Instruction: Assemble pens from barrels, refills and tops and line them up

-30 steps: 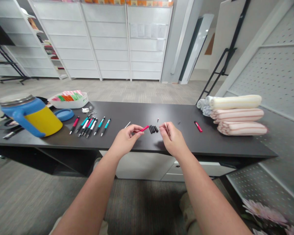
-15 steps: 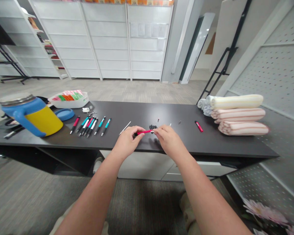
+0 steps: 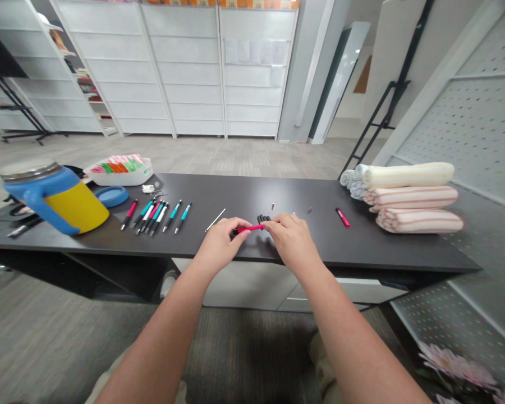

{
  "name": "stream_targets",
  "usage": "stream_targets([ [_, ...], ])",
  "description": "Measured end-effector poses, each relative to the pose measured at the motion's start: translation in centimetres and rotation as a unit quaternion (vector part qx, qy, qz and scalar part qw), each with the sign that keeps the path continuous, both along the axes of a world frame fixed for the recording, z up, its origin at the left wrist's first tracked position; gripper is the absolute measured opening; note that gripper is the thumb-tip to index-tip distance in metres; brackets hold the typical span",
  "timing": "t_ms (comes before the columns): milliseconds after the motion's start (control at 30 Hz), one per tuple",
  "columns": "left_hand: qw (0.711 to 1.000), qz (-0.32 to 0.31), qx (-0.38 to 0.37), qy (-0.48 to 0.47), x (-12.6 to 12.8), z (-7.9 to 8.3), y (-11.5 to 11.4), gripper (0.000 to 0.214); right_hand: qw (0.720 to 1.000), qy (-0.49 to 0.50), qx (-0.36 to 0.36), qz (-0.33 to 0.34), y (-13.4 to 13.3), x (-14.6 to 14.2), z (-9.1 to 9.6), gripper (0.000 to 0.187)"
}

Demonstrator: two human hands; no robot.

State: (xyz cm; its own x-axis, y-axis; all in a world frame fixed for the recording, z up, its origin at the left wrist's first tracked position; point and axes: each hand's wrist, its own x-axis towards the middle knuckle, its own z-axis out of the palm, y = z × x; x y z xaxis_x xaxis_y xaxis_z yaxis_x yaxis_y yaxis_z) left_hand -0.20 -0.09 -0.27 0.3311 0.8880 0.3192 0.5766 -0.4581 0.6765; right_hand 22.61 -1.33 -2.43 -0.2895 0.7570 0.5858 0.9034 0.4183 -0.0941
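Between my two hands a red pen (image 3: 252, 228) is held level above the desk's front edge. My left hand (image 3: 221, 241) is closed round its black end. At the other end, the fingertips of my right hand (image 3: 291, 234) pinch the tip, which they hide. Just behind the pen lie several black pen parts (image 3: 263, 218), partly covered by my right hand. A thin white refill (image 3: 215, 220) rests beyond my left hand. Two tiny metal pieces lie farther back, one a small tip (image 3: 272, 206), the other a spring-like bit (image 3: 309, 210). To the right is a red pen barrel (image 3: 342, 217).
Several assembled pens (image 3: 151, 216) lie in a group on the left. Beside them stand a blue and yellow mug (image 3: 73, 202), its blue lid (image 3: 111, 196) and a white basket (image 3: 122, 178). Rolled towels (image 3: 412, 196) are stacked at the right end of the dark desk (image 3: 235, 191).
The right fingers have shifted slightly over the pen's tip, so its silvery end no longer shows. Both hands stay in nearly the same place.
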Motion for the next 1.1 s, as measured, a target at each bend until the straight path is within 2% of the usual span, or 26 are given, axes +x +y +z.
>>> stream_targets([
  [200,0.999,0.032,-0.004,0.003,0.0,0.1,0.1,0.019,0.996,0.045,0.062,-0.046,-0.5,-0.4,0.1,0.019],
  [433,1.0,-0.003,0.004,0.002,0.1,0.0,-0.1,0.017,0.997,0.021,0.062,-0.032,-0.4,-0.3,-0.2,0.022],
  [600,1.0,-0.022,-0.004,0.004,0.4,0.0,-0.1,0.013,0.997,0.004,0.074,-0.015,-0.6,-0.3,0.2,0.035],
  [733,0.998,-0.029,-0.045,-0.045,0.3,-0.1,0.0,0.013,0.991,0.034,0.127,-0.019,-1.5,-0.6,0.9,0.043],
  [800,0.994,-0.03,-0.066,-0.082,0.2,-0.1,0.1,0.013,0.987,0.067,0.143,-0.016,-1.9,-0.7,1.0,0.039],
  [867,0.989,-0.029,-0.086,-0.119,0.0,-0.1,0.2,0.013,0.982,0.121,0.142,-0.011,-2.1,-0.8,1.0,0.026],
  [933,0.984,-0.027,-0.097,-0.147,-0.1,0.0,0.3,0.015,0.977,0.188,0.098,0.006,-2.0,-0.9,1.0,0.016],
  [1000,0.983,-0.028,-0.101,-0.153,-0.1,0.0,0.2,0.015,0.964,0.264,0.001,0.036,-1.6,-1.1,0.9,0.023],
  [1100,0.984,-0.045,-0.1,-0.144,0.0,0.0,-0.1,0.014,0.903,0.398,-0.138,0.086,-0.7,-1.1,0.8,0.037],
])
